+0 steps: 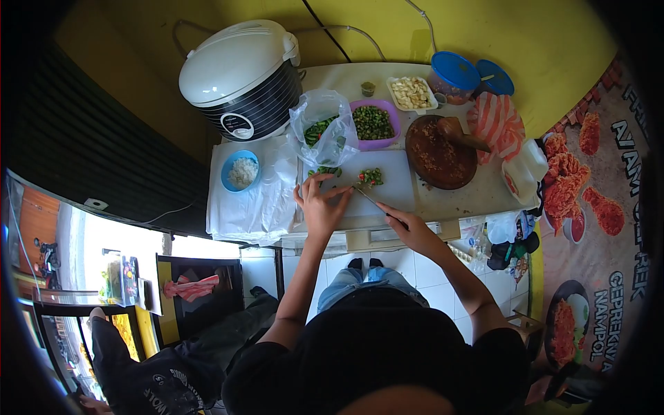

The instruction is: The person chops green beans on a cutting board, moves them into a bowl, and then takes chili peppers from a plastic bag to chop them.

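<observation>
A knife (372, 198) is in my right hand (411, 229), its fingers wrapped around the handle and its blade angled toward the white cutting board (397, 166). My left hand (322, 209) is over the board's left part, fingers spread apart, with the thumb close to the knife tip. Nothing is plainly visible in its fingers. Just beyond those fingers lie green chilies (325, 171). A small heap of chopped red and green chilies (371, 178) sits on the board past the blade.
Behind the board stand a plastic bag (339, 149) of green pieces and a purple tub (377, 144) of chopped greens. A stone mortar (443, 166) with a pestle is right. At left are a rice bowl (229, 181) and a rice cooker (242, 69). Another person (173, 373) is lower left.
</observation>
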Motion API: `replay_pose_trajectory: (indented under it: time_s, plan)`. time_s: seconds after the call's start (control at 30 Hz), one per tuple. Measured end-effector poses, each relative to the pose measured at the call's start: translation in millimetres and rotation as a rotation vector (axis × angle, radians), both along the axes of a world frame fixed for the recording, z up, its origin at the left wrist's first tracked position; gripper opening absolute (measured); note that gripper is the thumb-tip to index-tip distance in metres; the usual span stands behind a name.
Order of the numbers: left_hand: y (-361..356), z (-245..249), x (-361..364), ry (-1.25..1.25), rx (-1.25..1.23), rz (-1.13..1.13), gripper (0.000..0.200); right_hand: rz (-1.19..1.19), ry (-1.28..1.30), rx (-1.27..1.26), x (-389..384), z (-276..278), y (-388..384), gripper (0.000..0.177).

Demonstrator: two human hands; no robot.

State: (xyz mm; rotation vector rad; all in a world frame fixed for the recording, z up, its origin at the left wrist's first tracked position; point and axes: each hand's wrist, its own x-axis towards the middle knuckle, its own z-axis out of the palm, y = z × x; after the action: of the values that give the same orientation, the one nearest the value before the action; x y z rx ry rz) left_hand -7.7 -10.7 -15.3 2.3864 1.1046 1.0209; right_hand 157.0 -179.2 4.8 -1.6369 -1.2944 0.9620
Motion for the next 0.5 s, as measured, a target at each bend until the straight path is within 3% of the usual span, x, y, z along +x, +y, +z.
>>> replay_pose_trajectory:
  time_s: [0.33,0.5]
  plan:
    - [-6.1,1.7,24.0,0.052,0.067,-0.027,0.011,-0.08,0.015,-0.001,3.1,1.1,9.3,0.045]
    - [2.6,10.0,2.3,-0.005,0.012,0.046,0.015,-0.023,0.052,0.004,-9.0,8.4,7.7,0.044]
